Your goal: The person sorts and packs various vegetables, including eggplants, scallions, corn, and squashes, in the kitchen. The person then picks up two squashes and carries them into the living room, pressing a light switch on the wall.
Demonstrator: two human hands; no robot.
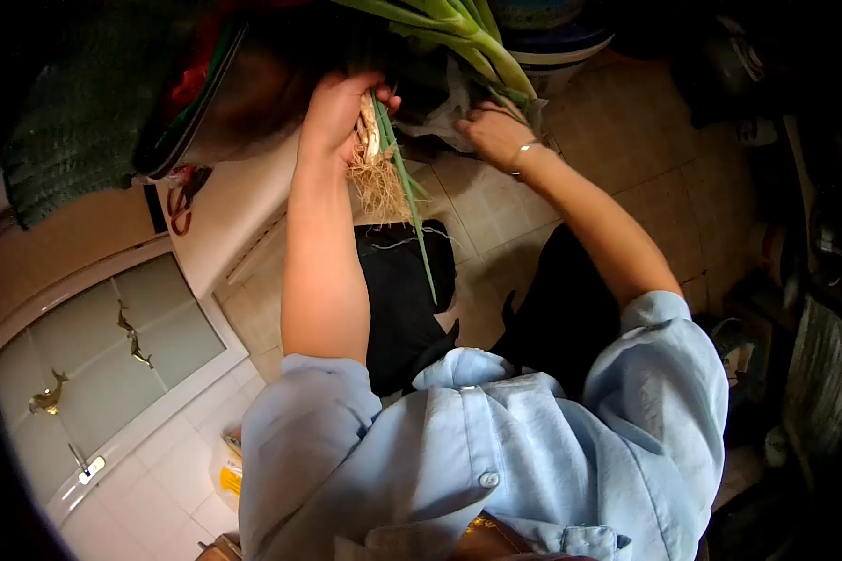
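Note:
A bunch of scallions (372, 136) with pale stems and a shaggy tuft of brown roots is wrapped in my left hand (335, 117). The roots hang toward me, and one long green leaf droops below them. My right hand (496, 136), with a bracelet at the wrist, has its fingers curled at a thin whitish plastic bag (451, 117); its fingertips are partly hidden. Close above that hand rises a thick green onion stalk (500, 61), its leaves spreading up past the top edge. Whether the right fingers also touch this stalk, I cannot tell.
A white tub (557, 56) stands on the tiled floor (627, 122) beyond my right hand. Red-handled scissors (182, 201) hang at the left, near a dark green textured cloth or bag (75, 122). A frosted-glass cabinet door (112, 327) lies lower left. Dark clutter lines the right side.

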